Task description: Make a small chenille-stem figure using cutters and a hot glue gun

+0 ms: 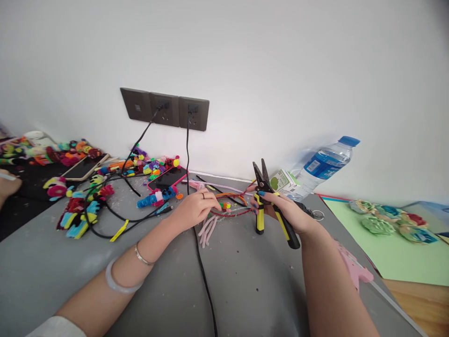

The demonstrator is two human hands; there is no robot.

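Observation:
My right hand [286,210] is wrapped round the wire strippers [259,185], which have yellow-and-black handles. Their dark jaws point up and stand apart. My left hand [198,208] reaches into a loose pile of pipe cleaners, its fingers bent down and close together. Whatever they pinch is hidden. Short pale pink pipe cleaners [208,230] lie just below its fingertips. Between both hands stretch a dark red pipe cleaner [233,215] and an orange one [228,194].
A black cable [201,267] crosses the grey table [168,290]. Fuzzy pipe-cleaner figures [79,213] and a phone [168,179] lie left. A tilted water bottle [324,164], a pink glue gun [354,267] and green paper [396,252] are right. Another person's hand [9,182] shows far left.

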